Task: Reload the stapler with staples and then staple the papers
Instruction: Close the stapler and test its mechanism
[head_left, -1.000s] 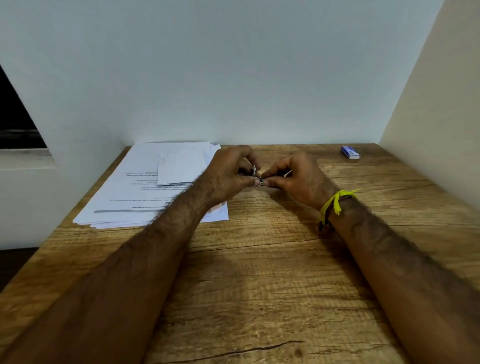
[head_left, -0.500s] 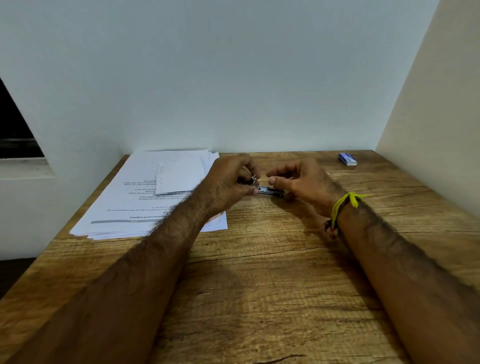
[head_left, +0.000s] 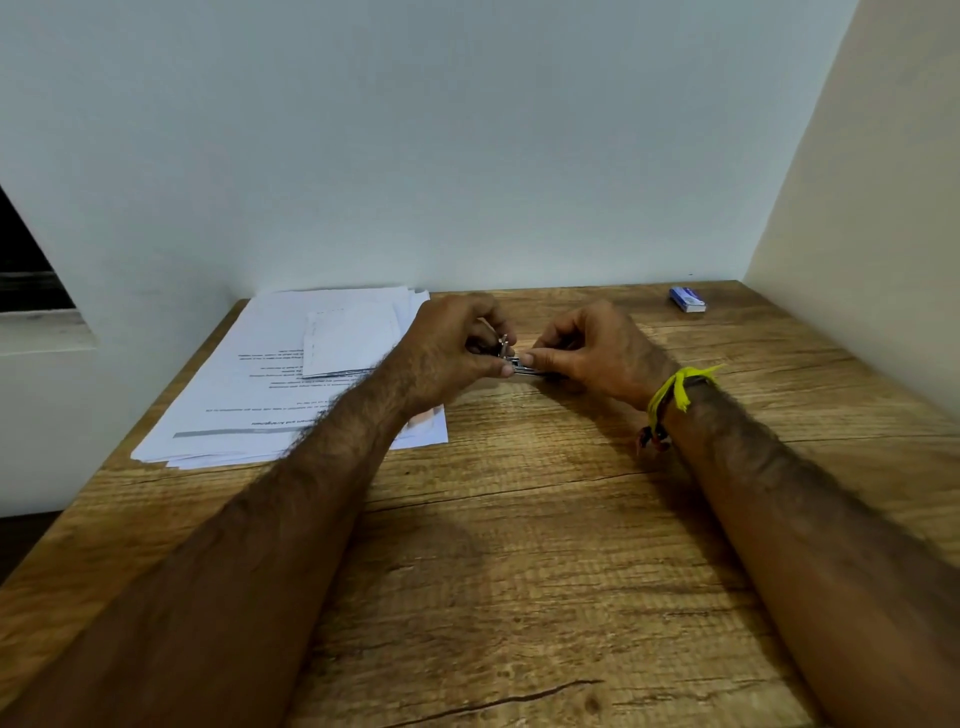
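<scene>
Two hands' fingers (head_left: 540, 357) clamped on a small stapler (head_left: 522, 368) above wooden table (head_left: 519, 545), pale walls (head_left: 467, 145) behind.

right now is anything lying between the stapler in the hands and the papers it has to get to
Nothing visible on the table does. The stapler is held by the left hand and right hand just right of the papers; only the left hand itself lies between.

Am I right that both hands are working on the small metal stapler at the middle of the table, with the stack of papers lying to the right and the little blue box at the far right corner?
Not quite: the head view shows the stack of papers lying to the left, partly under the left hand. The rest holds: that hand and the right hand hold the stapler, and the blue box sits at the far right corner of the table.
</scene>
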